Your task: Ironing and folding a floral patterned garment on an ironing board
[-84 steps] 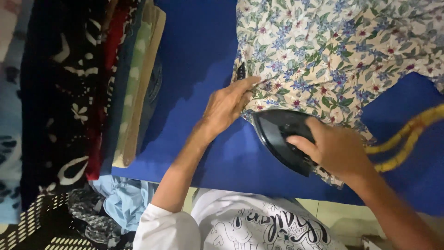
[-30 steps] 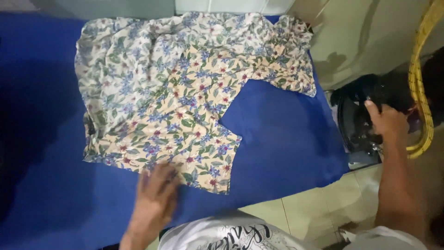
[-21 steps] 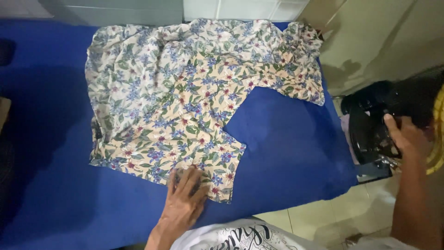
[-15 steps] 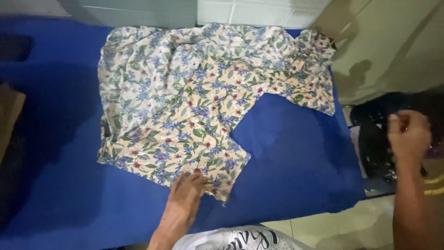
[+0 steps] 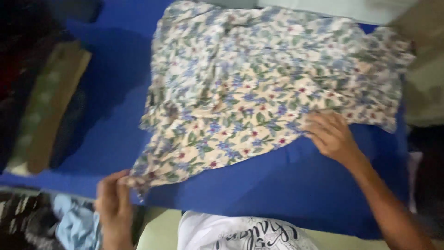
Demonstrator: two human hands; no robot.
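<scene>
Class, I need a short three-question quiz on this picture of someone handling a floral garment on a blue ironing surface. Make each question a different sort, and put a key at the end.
1. True or false: the left hand pinches the near corner of the floral garment.
2. Where does the right hand rest? A) on the stack of folded clothes B) on the garment's near edge C) flat on the blue surface, apart from the garment
3. Fill in: the pale blue cloth lies below the blue surface, on the person's ____ side.

Key: 1 true; 2 B; 3 left
</scene>
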